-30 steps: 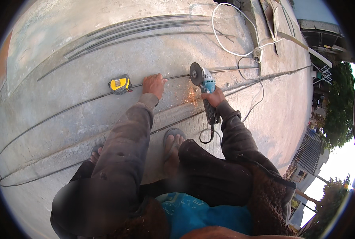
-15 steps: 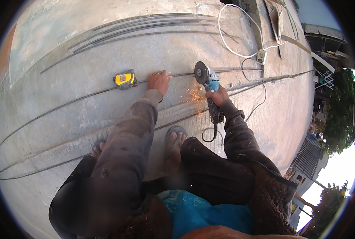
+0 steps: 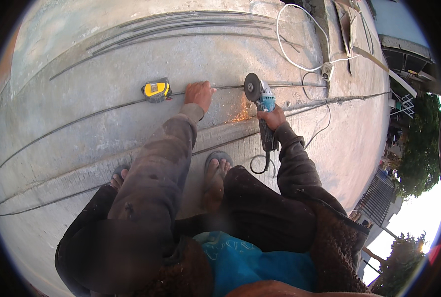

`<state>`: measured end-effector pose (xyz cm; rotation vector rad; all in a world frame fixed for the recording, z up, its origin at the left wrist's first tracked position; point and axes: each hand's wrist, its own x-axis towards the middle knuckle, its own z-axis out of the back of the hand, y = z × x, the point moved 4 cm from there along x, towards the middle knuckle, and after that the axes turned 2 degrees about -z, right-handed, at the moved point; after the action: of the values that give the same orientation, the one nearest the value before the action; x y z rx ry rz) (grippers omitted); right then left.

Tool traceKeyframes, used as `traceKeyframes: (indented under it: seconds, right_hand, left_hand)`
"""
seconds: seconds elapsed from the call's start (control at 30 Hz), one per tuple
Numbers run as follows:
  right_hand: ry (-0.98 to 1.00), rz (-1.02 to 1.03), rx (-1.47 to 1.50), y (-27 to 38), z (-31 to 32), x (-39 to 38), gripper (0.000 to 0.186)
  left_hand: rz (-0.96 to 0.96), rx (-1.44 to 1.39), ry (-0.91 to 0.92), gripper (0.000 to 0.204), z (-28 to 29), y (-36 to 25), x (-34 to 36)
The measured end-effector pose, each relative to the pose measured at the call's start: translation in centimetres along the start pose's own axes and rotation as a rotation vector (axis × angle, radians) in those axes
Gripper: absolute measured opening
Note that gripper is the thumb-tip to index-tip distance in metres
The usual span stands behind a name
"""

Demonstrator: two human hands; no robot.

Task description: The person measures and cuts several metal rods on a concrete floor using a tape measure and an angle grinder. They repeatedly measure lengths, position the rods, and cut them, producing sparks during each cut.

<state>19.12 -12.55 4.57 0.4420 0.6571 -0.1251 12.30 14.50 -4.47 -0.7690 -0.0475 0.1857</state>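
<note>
My right hand is wrapped round the body of an angle grinder, which is blue, silver and black. Its dark disc stands on edge against a thin metal rod, and orange sparks spray from there toward me. Left of the disc, my left hand is closed over the same rod, pressing it down at the concrete. Beside that hand, on its left, lies a yellow and black tape measure, close against the rod. The exact contact of disc and rod is partly hidden by the disc.
Several loose rods lie farther off on the concrete. A white cable loops to a socket block at the right; the grinder's dark cord trails there. A concrete step edge crosses before my sandalled feet.
Both hands keep their grips, and the grinder stays at the rod. The spark spray has changed shape, now falling more densely near the step edge. The whole view has shifted slightly.
</note>
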Motion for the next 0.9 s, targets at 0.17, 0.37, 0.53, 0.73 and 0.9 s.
traceKeyframes:
  seconds: [0.17,0.37,0.53,0.73,0.9]
  right_hand:
    - [0.012,0.032,0.044,1.9,0.4,-0.6,0.051]
    - [-0.017,0.015,0.011,2.5,0.8,-0.3,0.049]
    - [-0.005,0.007,-0.039,2.4,0.7,0.2,0.048]
    - [0.011,-0.012,-0.013,1.8,0.5,-0.4,0.048]
    - [0.008,-0.038,-0.048,1.8,0.6,-0.6,0.049]
  left_hand:
    - [-0.001,0.010,0.019,0.031,0.2,0.0,0.1]
    - [0.071,0.043,0.147,0.028,0.8,-0.8,0.1]
    - [0.041,0.048,0.093,0.030,0.4,-0.4,0.2]
    - [0.029,0.027,0.088,0.031,0.0,0.0,0.3]
    - [0.000,-0.003,0.031,0.030,-0.1,0.2,0.0]
